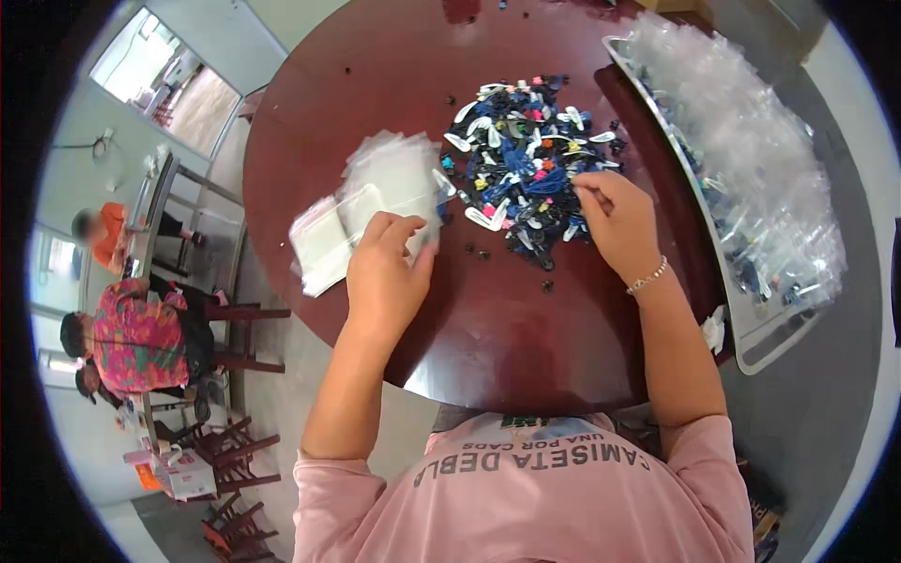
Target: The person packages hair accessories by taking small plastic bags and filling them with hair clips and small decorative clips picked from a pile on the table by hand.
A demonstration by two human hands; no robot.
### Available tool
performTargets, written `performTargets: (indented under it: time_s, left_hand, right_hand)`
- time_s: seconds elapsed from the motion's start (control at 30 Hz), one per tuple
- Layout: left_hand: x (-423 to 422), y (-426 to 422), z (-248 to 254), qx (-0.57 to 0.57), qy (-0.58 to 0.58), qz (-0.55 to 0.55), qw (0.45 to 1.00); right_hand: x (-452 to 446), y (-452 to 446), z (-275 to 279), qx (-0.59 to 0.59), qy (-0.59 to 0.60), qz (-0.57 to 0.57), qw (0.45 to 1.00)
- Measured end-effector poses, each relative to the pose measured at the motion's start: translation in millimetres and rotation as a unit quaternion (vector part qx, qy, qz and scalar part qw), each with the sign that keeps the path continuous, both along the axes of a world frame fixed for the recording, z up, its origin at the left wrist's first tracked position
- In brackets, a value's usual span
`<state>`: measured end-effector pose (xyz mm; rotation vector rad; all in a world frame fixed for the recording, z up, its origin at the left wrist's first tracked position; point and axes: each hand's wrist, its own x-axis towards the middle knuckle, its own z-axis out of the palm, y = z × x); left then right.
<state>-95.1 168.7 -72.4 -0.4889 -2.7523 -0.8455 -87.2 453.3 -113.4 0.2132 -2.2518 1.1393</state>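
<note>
A round, glossy dark-red surface (526,328) carries a heap of black, blue and white hair clips (521,155) beyond its middle, and flat clear plastic bags (389,174) toward its left edge. The right hand (615,225), fingertips drawn together, meets the heap's right side; the left hand (385,272), loosely curled, is at the bags. I cannot tell what either hand pinches.

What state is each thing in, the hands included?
Flat bags: overlapping
Accessory pile: loose, mixed
Tray: loaded
Tray's plastic bags: heaped, some showing contents
Tabletop: partly covered
Left hand: fingers bent, by the flat bags
Right hand: fingertips close together by the pile; grip unclear
</note>
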Motion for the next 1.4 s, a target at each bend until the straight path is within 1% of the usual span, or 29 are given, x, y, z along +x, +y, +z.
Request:
performTargets:
  time_s: [0.13, 0.2, 0.23, 0.3, 0.33, 0.4, 0.43, 0.47, 0.53, 0.57, 0.63, 0.67, 0.73, 0.77, 0.83, 0.97, 1.07, 1.13, 1.27, 1.33, 1.37, 1.4]
  left_hand:
    - [11, -19, -2, -0.018, -0.004, 0.075, 0.997]
    - [13, -24, -10, -0.054, 0.035, 0.080, 0.995]
    - [12, -23, -10, -0.054, 0.036, 0.088, 0.994]
    - [6, -13, -8, -0.122, 0.096, 0.051, 0.987]
    - [0, -8, -8, -0.121, 0.099, 0.054, 0.986]
    - [-15, 1, -10, -0.151, 0.126, 0.020, 0.980]
    - [-23, 7, -9, -0.145, 0.148, 0.010, 0.978]
    - [-32, 12, -11, -0.143, 0.153, 0.009, 0.978]
    - [-52, 18, -19, -0.181, 0.213, 0.028, 0.960]
    - [-60, 21, -22, -0.180, 0.218, 0.030, 0.959]
    - [-73, 25, -25, -0.226, 0.147, 0.095, 0.958]
    - [-77, 25, -25, -0.225, 0.152, 0.097, 0.957]
    - [-82, 27, -25, -0.245, 0.052, 0.129, 0.960]
    - [-83, 26, -27, -0.244, 0.056, 0.129, 0.959]
    - [-87, 21, -34, -0.327, 0.041, 0.075, 0.941]
    - [-93, 16, -41, -0.317, 0.066, 0.068, 0.944]
    - [-91, 14, -35, -0.334, 0.045, 0.051, 0.940]
    - [-85, 16, -28, -0.286, 0.032, 0.099, 0.953]
    - [-81, 14, -24, -0.312, 0.036, 0.079, 0.946]
    - [-83, 12, -26, -0.264, 0.053, 0.093, 0.959]
    - [-83, 10, -26, -0.264, 0.053, 0.092, 0.959]
    - [-82, 8, -26, -0.237, 0.097, 0.086, 0.963]
  right_hand:
    - [2, -8, 11, -0.009, -0.024, 0.052, 0.998]
    - [2, -10, 10, 0.005, -0.011, 0.060, 0.998]
    - [3, -10, 12, 0.006, -0.010, 0.069, 0.998]
    - [4, -10, 15, 0.012, -0.005, 0.072, 0.997]
    - [5, -10, 16, 0.013, -0.002, 0.074, 0.997]
    - [6, -10, 17, 0.015, 0.010, 0.077, 0.997]
    - [6, -9, 18, 0.017, 0.014, 0.075, 0.997]
    - [6, -9, 18, 0.024, 0.020, 0.074, 0.997]
    - [7, -9, 20, 0.031, 0.031, 0.074, 0.996]
    - [8, -10, 21, 0.032, 0.027, 0.077, 0.996]
    - [8, -11, 22, 0.029, 0.029, 0.082, 0.996]
    - [8, -11, 22, 0.030, 0.035, 0.083, 0.996]
    - [9, -11, 23, 0.041, 0.031, 0.091, 0.995]
    - [9, -11, 25, 0.041, 0.023, 0.093, 0.995]
    - [9, -11, 24, 0.046, 0.025, 0.087, 0.995]
    - [8, -10, 24, 0.052, 0.017, 0.089, 0.995]
    - [9, -10, 23, 0.055, 0.010, 0.089, 0.995]
    - [9, -10, 23, 0.055, 0.010, 0.089, 0.994]
    - [10, -11, 24, 0.061, -0.006, 0.086, 0.994]
    - [10, -12, 24, 0.065, -0.003, 0.085, 0.994]
    - [9, -11, 24, 0.068, 0.001, 0.083, 0.994]
    - [9, -11, 23, 0.068, 0.001, 0.083, 0.994]
